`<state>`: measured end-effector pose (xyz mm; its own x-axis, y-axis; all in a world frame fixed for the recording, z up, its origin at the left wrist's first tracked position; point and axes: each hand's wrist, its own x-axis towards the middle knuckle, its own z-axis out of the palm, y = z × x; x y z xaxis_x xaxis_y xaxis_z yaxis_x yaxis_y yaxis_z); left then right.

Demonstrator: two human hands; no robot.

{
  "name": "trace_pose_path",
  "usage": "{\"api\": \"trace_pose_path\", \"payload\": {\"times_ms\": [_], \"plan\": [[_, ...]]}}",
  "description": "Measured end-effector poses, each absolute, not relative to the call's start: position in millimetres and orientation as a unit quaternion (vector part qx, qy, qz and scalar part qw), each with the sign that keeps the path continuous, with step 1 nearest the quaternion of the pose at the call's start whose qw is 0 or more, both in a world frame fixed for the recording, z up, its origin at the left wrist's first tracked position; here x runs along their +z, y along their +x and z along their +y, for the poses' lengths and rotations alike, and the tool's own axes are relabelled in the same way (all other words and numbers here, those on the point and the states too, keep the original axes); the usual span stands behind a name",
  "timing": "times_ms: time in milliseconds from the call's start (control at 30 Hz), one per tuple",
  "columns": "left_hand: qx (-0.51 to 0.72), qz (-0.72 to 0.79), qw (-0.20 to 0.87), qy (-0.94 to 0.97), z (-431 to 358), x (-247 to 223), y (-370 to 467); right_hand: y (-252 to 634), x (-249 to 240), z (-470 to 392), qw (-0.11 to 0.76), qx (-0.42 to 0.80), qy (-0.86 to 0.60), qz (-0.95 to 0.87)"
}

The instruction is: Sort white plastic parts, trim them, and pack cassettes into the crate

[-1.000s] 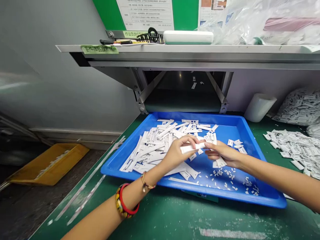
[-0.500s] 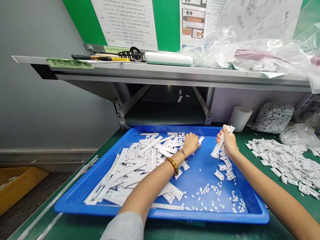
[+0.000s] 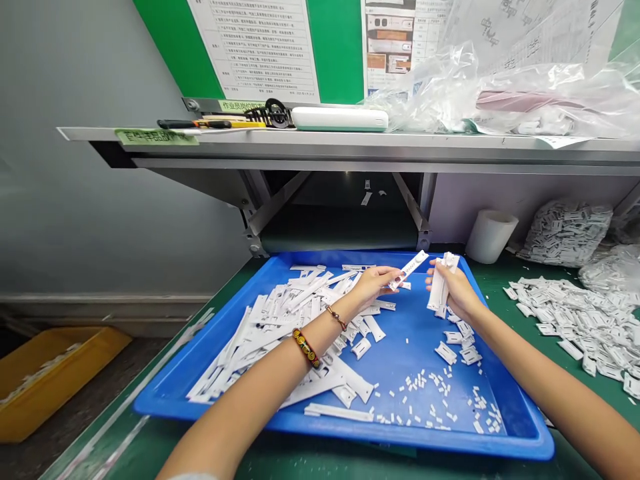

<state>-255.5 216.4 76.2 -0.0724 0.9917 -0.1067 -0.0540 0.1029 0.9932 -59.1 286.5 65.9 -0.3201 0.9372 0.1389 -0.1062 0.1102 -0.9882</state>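
A blue tray [image 3: 350, 435] holds a heap of long white plastic strips [image 3: 280, 313] at its left. Above the tray's back part, my left hand [image 3: 376, 285] grips one white strip [image 3: 413, 268] between thumb and fingers, tilted up to the right. My right hand [image 3: 456, 287] is closed round a small stack of white strips [image 3: 440, 285], held nearly upright. The two hands are apart. Short white pieces [image 3: 457, 343] lie in the tray below my right hand, with tiny white bits [image 3: 425, 393] scattered nearer the front.
Right of the tray are a pile of small white parts [image 3: 585, 320], a filled clear bag [image 3: 567, 233] and a white roll [image 3: 491, 237]. Behind is a dark conveyor [image 3: 340, 227] under a metal shelf [image 3: 350, 152]. A yellow bin [image 3: 65, 387] stands at lower left.
My left hand has lifted off the heap and now holds a strip up near my right hand. My right hand's stack has turned more toward the camera. The view has shifted slightly.
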Motion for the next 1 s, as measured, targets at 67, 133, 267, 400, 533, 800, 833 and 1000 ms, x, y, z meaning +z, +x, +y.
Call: {"api": "trace_pose_path", "payload": {"times_ms": [67, 133, 267, 400, 533, 800, 833, 1000], "plan": [[0.508, 0.538, 0.517, 0.429, 214.6, 76.5, -255.0, -56.3, 71.1, 280.8, 0.478, 0.533, -0.356, -0.600], [0.498, 0.549, 0.516, 0.429, 213.4, 77.7, -253.7, -54.4, 75.8, 274.4, 0.482, 0.476, -0.345, -0.649], [0.445, 0.546, 0.540, 0.461, 212.2, 86.4, -248.6, -57.5, 76.0, 266.3, 0.340, 0.233, -0.283, -0.866], [0.419, 0.506, 0.582, 0.479, 215.4, 95.8, -248.5, -60.8, 65.6, 271.8, 0.276, 0.141, -0.313, -0.898], [0.422, 0.475, 0.602, 0.483, 219.7, 96.2, -252.2, -58.1, 58.6, 279.9, 0.277, 0.132, -0.305, -0.901], [0.423, 0.456, 0.600, 0.503, 215.8, 102.6, -260.2, -54.4, 71.6, 272.4, 0.345, 0.185, -0.296, -0.871], [0.434, 0.459, 0.596, 0.496, 213.9, 103.7, -264.1, -53.1, 75.6, 270.6, 0.383, 0.202, -0.308, -0.847], [0.496, 0.472, 0.575, 0.448, 200.7, 102.2, -283.9, -48.9, 89.1, 261.5, 0.483, 0.337, -0.369, -0.719]]}}
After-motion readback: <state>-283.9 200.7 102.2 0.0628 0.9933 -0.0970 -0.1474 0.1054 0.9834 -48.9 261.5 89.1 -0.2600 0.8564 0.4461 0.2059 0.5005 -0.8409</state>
